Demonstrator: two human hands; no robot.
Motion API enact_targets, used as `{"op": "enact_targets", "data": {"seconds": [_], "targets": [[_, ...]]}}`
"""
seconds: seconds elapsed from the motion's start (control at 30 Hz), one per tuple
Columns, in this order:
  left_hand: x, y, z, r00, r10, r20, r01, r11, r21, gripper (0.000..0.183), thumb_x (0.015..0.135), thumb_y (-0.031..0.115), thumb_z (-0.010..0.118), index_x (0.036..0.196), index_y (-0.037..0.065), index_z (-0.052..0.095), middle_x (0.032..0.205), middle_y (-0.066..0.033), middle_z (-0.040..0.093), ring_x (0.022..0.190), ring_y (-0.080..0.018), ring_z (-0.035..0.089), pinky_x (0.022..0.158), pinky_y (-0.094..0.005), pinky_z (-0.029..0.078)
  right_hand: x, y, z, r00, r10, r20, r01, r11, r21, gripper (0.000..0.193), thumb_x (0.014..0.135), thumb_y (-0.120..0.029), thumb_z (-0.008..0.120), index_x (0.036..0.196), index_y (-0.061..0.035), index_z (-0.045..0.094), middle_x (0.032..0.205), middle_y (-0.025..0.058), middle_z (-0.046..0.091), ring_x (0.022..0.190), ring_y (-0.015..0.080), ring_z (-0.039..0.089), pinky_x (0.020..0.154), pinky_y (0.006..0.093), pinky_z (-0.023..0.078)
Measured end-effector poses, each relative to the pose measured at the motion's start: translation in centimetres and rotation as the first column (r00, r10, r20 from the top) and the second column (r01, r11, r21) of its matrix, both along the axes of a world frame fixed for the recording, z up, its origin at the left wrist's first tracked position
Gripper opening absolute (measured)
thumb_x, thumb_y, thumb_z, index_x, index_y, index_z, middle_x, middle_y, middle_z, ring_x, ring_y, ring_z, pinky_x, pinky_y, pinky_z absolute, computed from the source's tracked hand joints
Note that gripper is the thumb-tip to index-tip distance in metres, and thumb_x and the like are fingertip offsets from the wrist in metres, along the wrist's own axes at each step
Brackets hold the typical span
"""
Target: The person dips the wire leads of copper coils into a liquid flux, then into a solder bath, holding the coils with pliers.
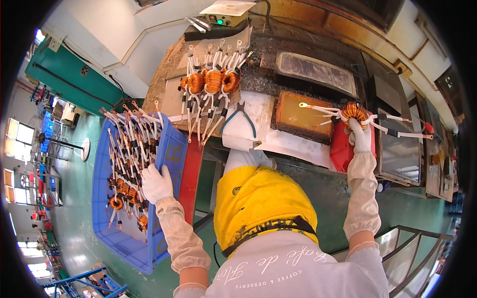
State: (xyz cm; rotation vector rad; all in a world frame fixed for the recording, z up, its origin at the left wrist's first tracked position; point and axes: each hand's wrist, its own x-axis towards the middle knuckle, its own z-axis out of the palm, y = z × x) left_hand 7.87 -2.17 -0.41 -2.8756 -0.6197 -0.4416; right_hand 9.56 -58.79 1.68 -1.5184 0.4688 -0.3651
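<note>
In a white glove, my right hand (pixel 361 135) grips a copper-wound toroidal coil (pixel 354 112) above a red container (pixel 342 149). White-sleeved leads with ring terminals stick out of this coil to both sides. My left hand (pixel 157 185), gloved too, is over the right side of a blue plastic crate (pixel 171 144), beside the upright leads of the coils inside. Its thumb stands apart from the fingers, and I see nothing held in it. Many similar coils (pixel 134 193) with white leads and black sleeves fill the crate.
Several finished-looking coils (pixel 212 82) stand in a row on the bench. Nearby lie pliers (pixel 240 119) with blue handles on white paper. A tray with an amber surface (pixel 304 115) and a long dark-rimmed block (pixel 316 72) sit further right. At the back stands a small control box (pixel 226 19).
</note>
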Motion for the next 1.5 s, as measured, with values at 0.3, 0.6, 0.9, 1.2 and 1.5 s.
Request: {"op": "enact_targets", "data": {"seconds": [0.3, 0.6, 0.9, 1.2, 1.5], "targets": [[-0.1, 0.1, -0.3, 0.997, -0.034, 0.068, 0.029, 0.997, 0.069, 0.034, 0.085, 0.039, 0.062, 0.1, 0.01, 0.056, 0.094, -0.0095, 0.057, 0.084, -0.0294, 0.062, 0.069, -0.0427, 0.051, 2.6, -0.6, -0.3, 0.966, -0.203, 0.157, 0.171, 0.966, 0.196, 0.026, 0.088, -0.028, 0.066, 0.105, -0.0093, 0.06, 0.065, 0.0058, 0.059, 0.035, 0.0023, 0.028, 0.035, 0.0207, 0.018], [-0.1, 0.1, -0.4, 0.996, -0.051, 0.073, 0.046, 0.996, 0.071, 0.033, 0.085, 0.038, 0.063, 0.099, 0.009, 0.055, 0.091, -0.0095, 0.055, 0.082, -0.0293, 0.061, 0.067, -0.0423, 0.051, 6.0, -2.7, -1.3, 0.924, -0.364, 0.118, 0.324, 0.909, 0.263, 0.042, 0.082, -0.035, 0.073, 0.111, -0.0108, 0.053, 0.068, 0.0083, 0.059, 0.036, 0.0037, 0.029, 0.034, 0.0205, 0.022], [0.1, 0.2, -0.5, 0.99, -0.078, 0.116, 0.068, 0.994, 0.086, 0.031, 0.083, 0.037, 0.065, 0.095, 0.01, 0.055, 0.089, -0.0082, 0.054, 0.08, -0.028, 0.061, 0.064, -0.0407, 0.051, 7.2, -3.2, -1.2, 0.937, -0.349, 0.027, 0.334, 0.913, 0.233, 0.04, 0.08, -0.035, 0.074, 0.107, -0.012, 0.055, 0.066, 0.0068, 0.059, 0.036, 0.0044, 0.032, 0.033, 0.0206, 0.024], [0.0, 0.2, -0.6, 0.99, -0.075, 0.121, 0.063, 0.993, 0.099, 0.031, 0.082, 0.036, 0.066, 0.093, 0.01, 0.054, 0.087, -0.0079, 0.054, 0.078, -0.0274, 0.061, 0.064, -0.0406, 0.051, 8.4, -2.5, -1.1, 0.915, -0.402, 0.028, 0.395, 0.909, 0.135, 0.037, 0.08, -0.035, 0.073, 0.103, -0.0105, 0.057, 0.064, 0.0031, 0.057, 0.038, 0.0048, 0.039, 0.034, 0.0208, 0.028], [-0.1, 0.3, -0.7, 0.988, -0.083, 0.133, 0.07, 0.992, 0.1, 0.031, 0.082, 0.037, 0.066, 0.092, 0.011, 0.053, 0.087, -0.0076, 0.054, 0.079, -0.0274, 0.061, 0.063, -0.0412, 0.051, 8.7, -2.3, -1.0, 0.946, -0.321, 0.053, 0.318, 0.946, 0.066, 0.039, 0.081, -0.033, 0.073, 0.106, -0.0093, 0.056, 0.065, 0.002, 0.056, 0.041, 0.005, 0.041, 0.035, 0.0201, 0.027]]}}
